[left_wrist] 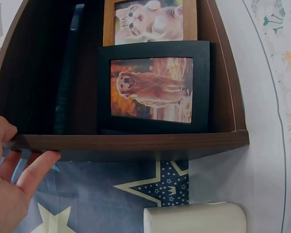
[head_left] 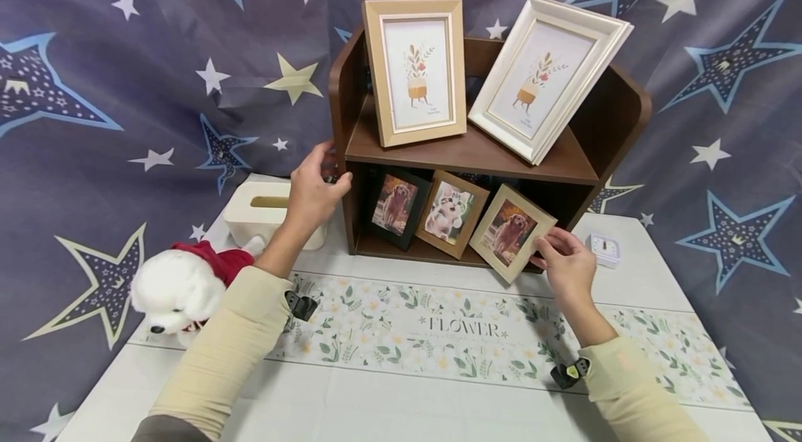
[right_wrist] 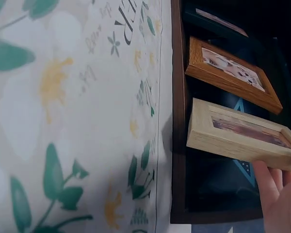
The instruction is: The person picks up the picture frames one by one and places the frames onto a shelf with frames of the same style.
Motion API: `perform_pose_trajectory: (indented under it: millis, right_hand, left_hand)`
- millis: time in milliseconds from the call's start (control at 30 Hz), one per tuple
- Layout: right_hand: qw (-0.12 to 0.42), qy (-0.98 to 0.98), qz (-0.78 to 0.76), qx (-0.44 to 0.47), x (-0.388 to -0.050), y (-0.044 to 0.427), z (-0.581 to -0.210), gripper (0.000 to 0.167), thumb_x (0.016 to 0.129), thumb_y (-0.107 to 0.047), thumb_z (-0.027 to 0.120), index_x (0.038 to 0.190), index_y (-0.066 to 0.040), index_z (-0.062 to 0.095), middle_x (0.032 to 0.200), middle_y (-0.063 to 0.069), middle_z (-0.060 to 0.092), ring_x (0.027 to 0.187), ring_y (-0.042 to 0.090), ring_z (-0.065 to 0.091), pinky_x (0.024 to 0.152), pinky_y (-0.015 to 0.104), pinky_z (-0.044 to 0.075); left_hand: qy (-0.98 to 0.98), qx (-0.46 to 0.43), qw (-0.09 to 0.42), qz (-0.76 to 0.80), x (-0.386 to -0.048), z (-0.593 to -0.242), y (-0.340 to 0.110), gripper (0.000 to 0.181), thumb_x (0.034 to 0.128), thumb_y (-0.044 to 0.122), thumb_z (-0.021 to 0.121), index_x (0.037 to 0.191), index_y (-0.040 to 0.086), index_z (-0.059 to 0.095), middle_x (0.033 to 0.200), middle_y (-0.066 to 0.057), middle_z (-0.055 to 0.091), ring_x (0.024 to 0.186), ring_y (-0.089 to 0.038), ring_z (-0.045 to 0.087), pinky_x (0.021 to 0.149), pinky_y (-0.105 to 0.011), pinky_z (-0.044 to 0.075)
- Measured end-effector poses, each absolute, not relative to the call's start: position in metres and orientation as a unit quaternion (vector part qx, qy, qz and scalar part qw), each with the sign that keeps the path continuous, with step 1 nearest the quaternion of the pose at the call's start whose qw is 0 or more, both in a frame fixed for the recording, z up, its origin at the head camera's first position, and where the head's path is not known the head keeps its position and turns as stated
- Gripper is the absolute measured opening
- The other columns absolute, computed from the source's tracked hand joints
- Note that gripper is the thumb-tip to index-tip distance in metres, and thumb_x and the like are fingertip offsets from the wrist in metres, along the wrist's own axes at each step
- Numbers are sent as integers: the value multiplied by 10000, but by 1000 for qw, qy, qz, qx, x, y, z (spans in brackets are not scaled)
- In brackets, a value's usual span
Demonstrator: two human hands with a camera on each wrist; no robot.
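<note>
My right hand [head_left: 567, 264] pinches the right edge of a light-wood picture frame [head_left: 510, 233] with a dog photo, which stands tilted at the right of the lower level of a dark brown shelf [head_left: 567, 156]. To its left lean a brown wooden frame [head_left: 451, 212] with a cat photo and a black frame [head_left: 396, 205] with a dog photo. My left hand [head_left: 316, 188] grips the shelf's left side panel [left_wrist: 136, 141], thumb on one face and fingers on the other. In the right wrist view, the light-wood frame [right_wrist: 233, 138] sticks out towards the shelf's front edge.
On the upper level stand a tan frame [head_left: 460, 73] and a tilted white frame [head_left: 614, 28]. A cream tissue box [head_left: 241, 209] and a white plush dog [head_left: 166, 282] are at left. A small clock [head_left: 604, 250] sits at right. A floral runner [head_left: 401, 330] crosses the table.
</note>
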State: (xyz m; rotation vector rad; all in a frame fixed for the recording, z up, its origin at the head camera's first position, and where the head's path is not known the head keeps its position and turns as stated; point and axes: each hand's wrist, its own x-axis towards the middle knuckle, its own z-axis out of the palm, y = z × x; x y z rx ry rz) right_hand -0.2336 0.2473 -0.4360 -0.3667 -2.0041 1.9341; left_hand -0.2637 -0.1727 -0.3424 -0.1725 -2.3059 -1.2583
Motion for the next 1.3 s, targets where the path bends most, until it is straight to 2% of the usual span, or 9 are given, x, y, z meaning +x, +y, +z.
perform_pose_trajectory:
  millis: [200,467,667,1033,1300]
  right_hand:
    - [172,-696,685,-125,-239,243,-441,332,919,-40,719,1238,24,652,841,-111,705,753,10,707,663,241,617]
    - [183,-706,673,-124,-243,236,-448,383,958,-79,680,1325,17,630,857,-158,697,764,-27,706,668,219,611]
    - [187,-703,674,-130,-244,229,-451,389,968,-82,671,1343,12,626,851,-187,688,772,-51,697,668,213,610]
    - [176,-705,672,-144,-248,226,-449,399,977,-119,663,1361,-19,623,941,-118,700,799,-42,690,665,189,603]
    - [177,-704,673,-143,-247,224,-447,376,977,-106,656,1334,6,623,904,-137,678,782,-31,690,657,193,604]
  left_hand:
    - [-846,-63,257,-463,-264,-343,-172,581,862,115,727,1415,65,556,1206,-182,694,1047,-346,721,878,-484,583]
    - [-845,-64,259,-463,-264,-343,-172,580,862,107,726,1415,60,556,1198,-189,694,1048,-351,722,884,-492,586]
    - [-845,-65,255,-465,-264,-343,-172,579,868,104,717,1421,59,550,1207,-190,689,1057,-350,719,878,-496,588]
    - [-842,-73,265,-464,-265,-344,-171,565,862,94,716,1403,40,561,1211,-196,688,1044,-357,723,871,-487,592]
    - [-842,-73,267,-463,-264,-343,-171,569,857,87,722,1401,36,561,1200,-202,689,1033,-362,723,871,-487,591]
